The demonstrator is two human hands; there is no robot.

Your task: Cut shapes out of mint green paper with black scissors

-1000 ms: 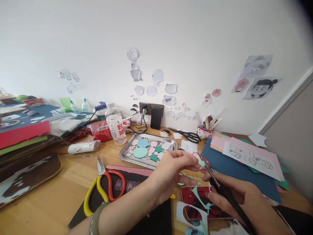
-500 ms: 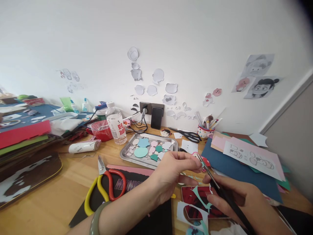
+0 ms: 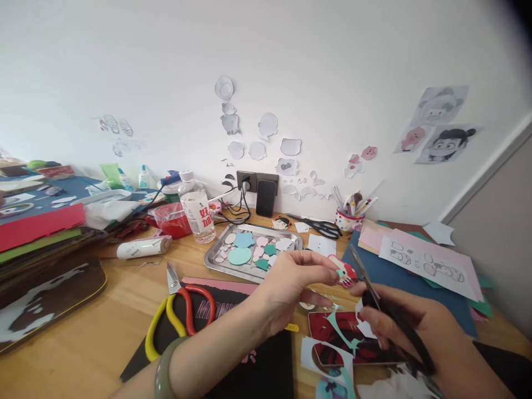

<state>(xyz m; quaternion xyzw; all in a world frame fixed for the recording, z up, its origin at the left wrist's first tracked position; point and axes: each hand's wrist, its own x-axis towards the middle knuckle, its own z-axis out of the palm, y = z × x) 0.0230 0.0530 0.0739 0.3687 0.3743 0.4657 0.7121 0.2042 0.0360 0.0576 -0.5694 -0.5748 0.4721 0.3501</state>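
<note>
My left hand [image 3: 305,280] pinches a small mint-green paper piece [image 3: 340,274] between thumb and fingertips. Just behind it lies a red-and-white cartoon cutout [image 3: 348,272]. My right hand [image 3: 419,318] is closed around black-handled scissors [image 3: 401,327], whose blades point up and away, a little right of the paper piece. Below my hands, curved mint paper scraps [image 3: 338,327] lie over a dark red card [image 3: 328,324]. A white sheet with a round hole [image 3: 308,354] sits at its near edge.
A metal tray [image 3: 211,263] with cut paper shapes stands behind my left arm. Red-and-yellow scissors [image 3: 189,310] rest on a black folder [image 3: 233,366]. A water bottle [image 3: 197,213] stands behind. Coloured paper sheets [image 3: 419,305] are stacked at right.
My right hand and the scissors have moved right, away from the piece in my left hand. The red-and-white cutout behind shows more. My left hand has barely shifted.
</note>
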